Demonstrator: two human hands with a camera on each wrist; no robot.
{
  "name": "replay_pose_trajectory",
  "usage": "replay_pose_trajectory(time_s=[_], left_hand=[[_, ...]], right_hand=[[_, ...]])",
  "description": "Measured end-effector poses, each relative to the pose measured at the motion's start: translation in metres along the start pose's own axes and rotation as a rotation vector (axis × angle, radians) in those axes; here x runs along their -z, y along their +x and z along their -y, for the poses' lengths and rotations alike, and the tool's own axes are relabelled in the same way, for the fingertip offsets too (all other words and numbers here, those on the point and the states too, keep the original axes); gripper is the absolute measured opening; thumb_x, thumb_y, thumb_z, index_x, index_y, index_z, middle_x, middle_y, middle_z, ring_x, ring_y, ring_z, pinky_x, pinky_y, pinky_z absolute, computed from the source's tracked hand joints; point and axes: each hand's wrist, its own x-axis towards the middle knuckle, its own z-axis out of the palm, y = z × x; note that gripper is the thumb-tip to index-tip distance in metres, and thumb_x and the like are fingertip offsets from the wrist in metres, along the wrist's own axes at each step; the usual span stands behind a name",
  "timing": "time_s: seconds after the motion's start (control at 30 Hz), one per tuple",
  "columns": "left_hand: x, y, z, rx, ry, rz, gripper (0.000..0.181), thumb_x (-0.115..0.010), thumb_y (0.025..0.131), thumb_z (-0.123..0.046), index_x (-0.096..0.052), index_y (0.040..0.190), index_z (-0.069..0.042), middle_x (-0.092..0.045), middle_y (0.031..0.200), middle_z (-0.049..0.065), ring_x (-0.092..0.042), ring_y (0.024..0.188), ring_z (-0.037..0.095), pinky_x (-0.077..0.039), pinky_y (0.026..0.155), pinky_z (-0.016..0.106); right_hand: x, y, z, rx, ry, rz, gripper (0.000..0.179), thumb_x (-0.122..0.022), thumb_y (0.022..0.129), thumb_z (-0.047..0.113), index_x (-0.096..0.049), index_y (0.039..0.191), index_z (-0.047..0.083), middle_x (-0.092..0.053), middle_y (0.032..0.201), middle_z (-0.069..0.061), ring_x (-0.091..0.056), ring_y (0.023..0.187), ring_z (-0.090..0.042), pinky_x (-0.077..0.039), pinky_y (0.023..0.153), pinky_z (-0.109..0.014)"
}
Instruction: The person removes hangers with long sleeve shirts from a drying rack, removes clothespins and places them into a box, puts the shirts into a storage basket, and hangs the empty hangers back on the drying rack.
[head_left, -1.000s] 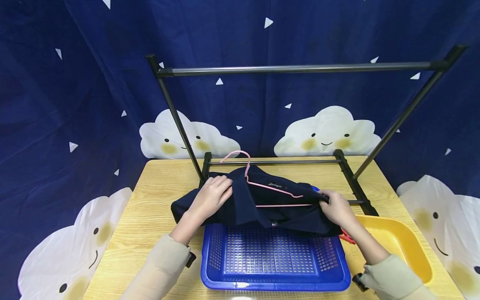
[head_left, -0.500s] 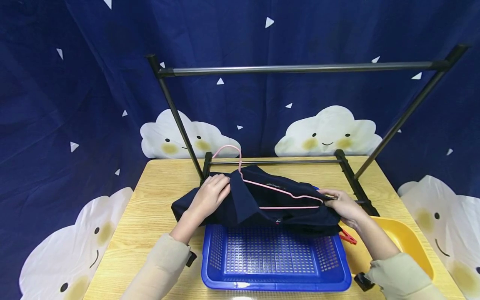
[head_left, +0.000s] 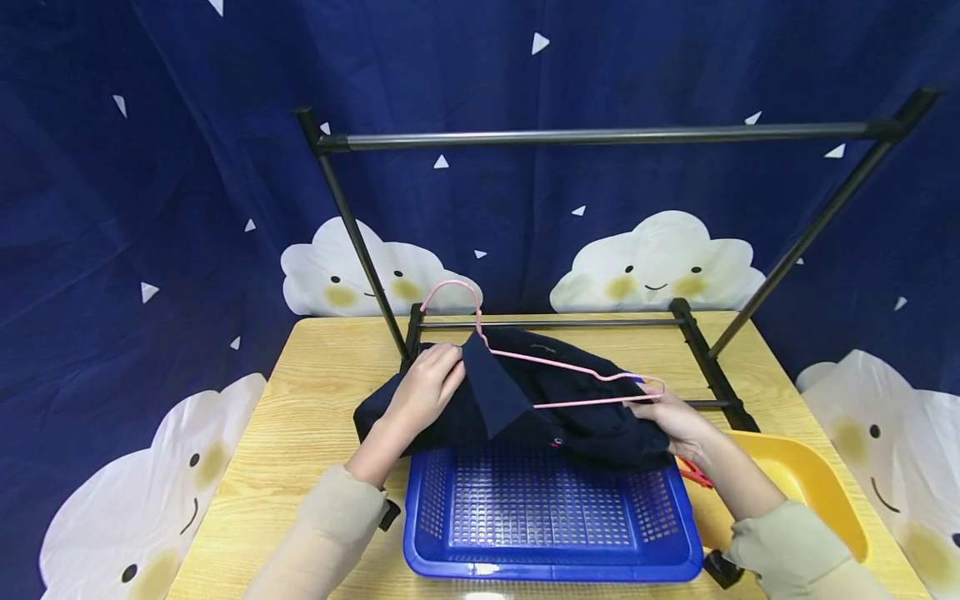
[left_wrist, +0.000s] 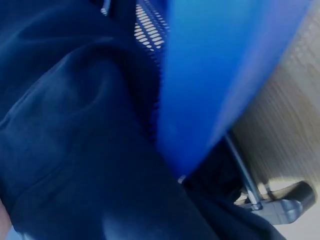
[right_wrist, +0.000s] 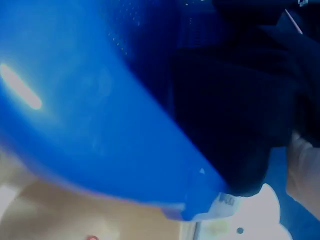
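A navy collared shirt (head_left: 592,433) lies bunched across the far part of a blue basket (head_left: 555,572). A thin pink hanger (head_left: 551,362) rests in it, its hook standing up past the collar. My left hand (head_left: 426,385) grips the shirt's left part beside the collar, fingertips over the cloth. My right hand (head_left: 671,421) holds the right part of the shirt near the hanger's end; some of its fingers are hidden by cloth. The dark shirt (left_wrist: 75,135) fills much of the left wrist view. In the right wrist view, my right hand (right_wrist: 305,172) is against the shirt (right_wrist: 230,110).
A black rack with a high crossbar (head_left: 600,136) stands behind on the wooden table (head_left: 251,475). A yellow tub (head_left: 810,475) sits to the right of the basket, with a red clip (head_left: 695,473) near it. A blue cloud-print curtain (head_left: 517,217) hangs behind.
The hanger's hook has moved up and left, and its right end has come into view over the cloth, further right. My right hand has shifted its hold; my left hand has barely moved.
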Motion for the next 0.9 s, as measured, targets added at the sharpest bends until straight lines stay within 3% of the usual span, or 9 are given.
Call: replay_pose_trajectory(time_s=[0.1, 0.17, 0.23, 0.3, 0.37, 0.47, 0.67, 0.9], left_hand=[[-0.001, 0.003, -0.002, 0.008, 0.0, -0.011, 0.007, -0.048, 0.089, -0.006, -0.051, 0.082, -0.005, -0.05, 0.075, 0.005, -0.052, 0.075, 0.022, -0.043, 0.073, 0.036], [-0.002, 0.005, -0.002, 0.015, 0.001, -0.02, 0.008, -0.048, 0.089, -0.005, -0.05, 0.081, -0.005, -0.049, 0.073, 0.005, -0.051, 0.073, 0.022, -0.043, 0.072, 0.037], [-0.003, 0.006, -0.003, 0.023, -0.002, -0.026, 0.009, -0.048, 0.089, -0.005, -0.049, 0.08, -0.005, -0.047, 0.072, 0.005, -0.05, 0.07, 0.022, -0.042, 0.07, 0.037], [-0.004, 0.007, -0.004, 0.034, -0.009, -0.032, 0.01, -0.048, 0.089, -0.004, -0.048, 0.079, -0.005, -0.045, 0.071, 0.005, -0.048, 0.068, 0.022, -0.041, 0.068, 0.036], [-0.005, 0.009, -0.006, 0.049, -0.018, -0.035, 0.011, -0.048, 0.09, -0.005, -0.047, 0.079, -0.006, -0.044, 0.071, 0.004, -0.045, 0.067, 0.022, -0.04, 0.065, 0.035], [-0.006, 0.012, -0.009, 0.063, -0.023, -0.041, 0.011, -0.048, 0.09, -0.006, -0.047, 0.079, -0.006, -0.045, 0.072, 0.004, -0.045, 0.066, 0.022, -0.039, 0.064, 0.034], [-0.011, 0.014, -0.013, 0.072, -0.016, -0.024, 0.01, -0.048, 0.09, -0.007, -0.05, 0.081, -0.006, -0.05, 0.076, 0.006, -0.051, 0.07, 0.023, -0.043, 0.068, 0.037], [-0.016, 0.014, -0.015, 0.064, -0.002, 0.014, 0.011, -0.048, 0.091, -0.008, -0.048, 0.08, -0.008, -0.048, 0.074, 0.004, -0.051, 0.074, 0.022, -0.042, 0.071, 0.037]], right_hand=[[-0.011, 0.0, 0.0, -0.017, -0.188, -0.072, 0.038, -0.055, 0.09, 0.011, -0.039, 0.123, 0.002, -0.062, 0.105, -0.006, -0.062, 0.086, -0.012, -0.051, 0.073, -0.026], [-0.018, -0.002, 0.0, -0.011, -0.372, -0.107, 0.053, -0.055, 0.09, 0.015, -0.032, 0.133, -0.006, -0.051, 0.124, -0.018, -0.055, 0.107, -0.021, -0.046, 0.088, -0.034], [-0.026, -0.003, -0.001, 0.038, -0.59, -0.144, 0.064, -0.054, 0.091, 0.016, -0.021, 0.138, -0.01, -0.033, 0.138, -0.028, -0.038, 0.125, -0.033, -0.033, 0.1, -0.045], [-0.034, -0.005, -0.005, 0.134, -0.817, -0.189, 0.064, -0.054, 0.09, 0.012, -0.02, 0.138, -0.013, -0.024, 0.14, -0.034, -0.026, 0.129, -0.044, -0.024, 0.102, -0.054], [-0.042, -0.006, -0.012, 0.248, -1.029, -0.255, 0.061, -0.056, 0.087, 0.006, -0.025, 0.134, -0.016, -0.033, 0.132, -0.039, -0.032, 0.123, -0.05, -0.026, 0.099, -0.058], [-0.052, -0.006, -0.024, 0.414, -1.258, -0.34, 0.051, -0.06, 0.082, 0.0, -0.037, 0.126, -0.014, -0.052, 0.113, -0.037, -0.054, 0.102, -0.047, -0.042, 0.085, -0.055], [-0.06, -0.001, -0.045, 0.517, -1.48, -0.427, 0.041, -0.063, 0.076, -0.002, -0.044, 0.112, -0.009, -0.059, 0.088, -0.023, -0.062, 0.077, -0.038, -0.049, 0.066, -0.049], [-0.062, 0.0, -0.062, 0.573, -1.709, -0.471, 0.044, -0.065, 0.074, 0.002, -0.047, 0.112, -0.011, -0.054, 0.084, -0.02, -0.057, 0.065, -0.033, -0.048, 0.055, -0.044]])
